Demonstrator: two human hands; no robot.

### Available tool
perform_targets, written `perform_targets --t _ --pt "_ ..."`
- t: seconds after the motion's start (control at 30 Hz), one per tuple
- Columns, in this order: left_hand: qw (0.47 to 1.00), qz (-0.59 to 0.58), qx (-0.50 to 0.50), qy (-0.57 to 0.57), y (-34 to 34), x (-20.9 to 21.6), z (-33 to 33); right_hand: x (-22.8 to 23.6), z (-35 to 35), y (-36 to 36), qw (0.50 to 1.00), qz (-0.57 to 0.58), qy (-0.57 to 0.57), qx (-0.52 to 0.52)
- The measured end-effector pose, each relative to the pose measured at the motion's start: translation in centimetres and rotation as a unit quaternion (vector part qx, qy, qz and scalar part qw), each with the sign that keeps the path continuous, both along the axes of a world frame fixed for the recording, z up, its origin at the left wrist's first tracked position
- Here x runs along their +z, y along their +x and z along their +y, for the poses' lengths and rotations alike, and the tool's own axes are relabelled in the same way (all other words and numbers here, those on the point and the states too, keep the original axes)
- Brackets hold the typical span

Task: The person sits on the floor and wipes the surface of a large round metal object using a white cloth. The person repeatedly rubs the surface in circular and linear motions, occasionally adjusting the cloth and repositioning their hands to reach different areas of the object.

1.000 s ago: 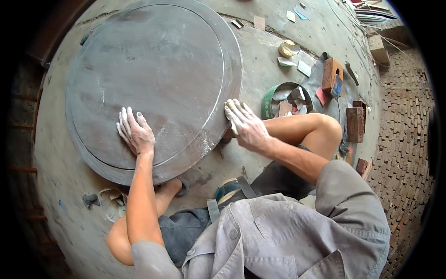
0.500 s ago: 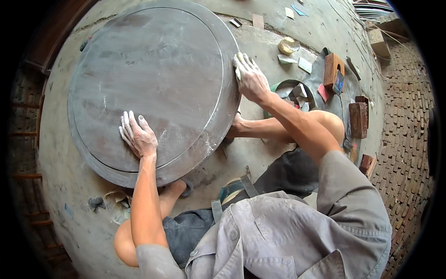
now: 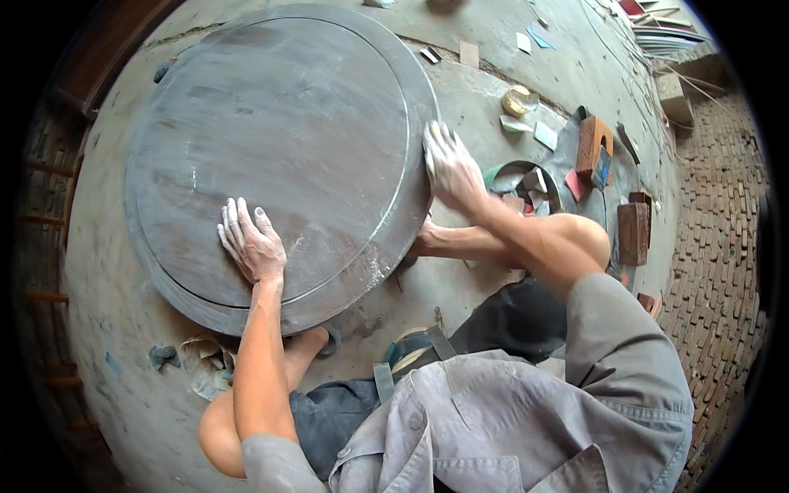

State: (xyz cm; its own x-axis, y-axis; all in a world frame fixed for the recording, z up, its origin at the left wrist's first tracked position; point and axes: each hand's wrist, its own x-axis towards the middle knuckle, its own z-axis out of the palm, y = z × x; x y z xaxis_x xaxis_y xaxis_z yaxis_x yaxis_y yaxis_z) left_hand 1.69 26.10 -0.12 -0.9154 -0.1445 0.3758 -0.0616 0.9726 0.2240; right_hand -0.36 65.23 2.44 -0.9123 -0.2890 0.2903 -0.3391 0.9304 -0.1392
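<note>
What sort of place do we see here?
Probably a workshop: the left hand looks powdery on a large, dusty round panel, and a green container holds scraps.

No legible text

Round grey panel under left fingers: pale streaks and scuffs, nothing that reads as lettering. Same at its rim, by right fingers. Green-walled tub, right of and slightly nearer the wearer than right fingers: any print on its wall too small to read. Wooden block, farther right of those fingers: blue patch against it, any marking unreadable. Pale sheet, between right fingers and block: no word or number can be made out.
</note>
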Motion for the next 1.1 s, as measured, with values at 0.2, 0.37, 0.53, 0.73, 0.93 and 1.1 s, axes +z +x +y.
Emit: perform_targets --t 0.2,0.37,0.53,0.73,0.93,1.1 --pt "1.000 0.001 -0.011 0.014 -0.2 -0.1 0.9 -0.1 2.9 -6.4 1.000 -0.009 -0.004 -0.021" --pt "1.000 -0.008 0.005 -0.011 0.3 0.2 0.2 0.2 1.1 -1.9 1.000 -0.027 0.004 0.016" --pt "1.000 -0.001 -0.004 -0.003 0.3 -0.1 0.7 0.5 2.8 -5.5 1.000 -0.015 0.025 0.010" --pt "1.000 -0.001 0.001 -0.005 0.1 0.2 0.3 0.1 1.4 -2.0 0.999 -0.037 0.000 0.022" --pt "1.000 -0.001 -0.011 0.007 -0.1 0.3 0.8 0.0 3.0 -8.1 1.000 -0.006 -0.006 -0.009" --pt "1.000 0.002 0.000 -0.012 0.2 0.0 0.1 0.0 1.6 -2.5 0.998 -0.063 -0.024 0.011"
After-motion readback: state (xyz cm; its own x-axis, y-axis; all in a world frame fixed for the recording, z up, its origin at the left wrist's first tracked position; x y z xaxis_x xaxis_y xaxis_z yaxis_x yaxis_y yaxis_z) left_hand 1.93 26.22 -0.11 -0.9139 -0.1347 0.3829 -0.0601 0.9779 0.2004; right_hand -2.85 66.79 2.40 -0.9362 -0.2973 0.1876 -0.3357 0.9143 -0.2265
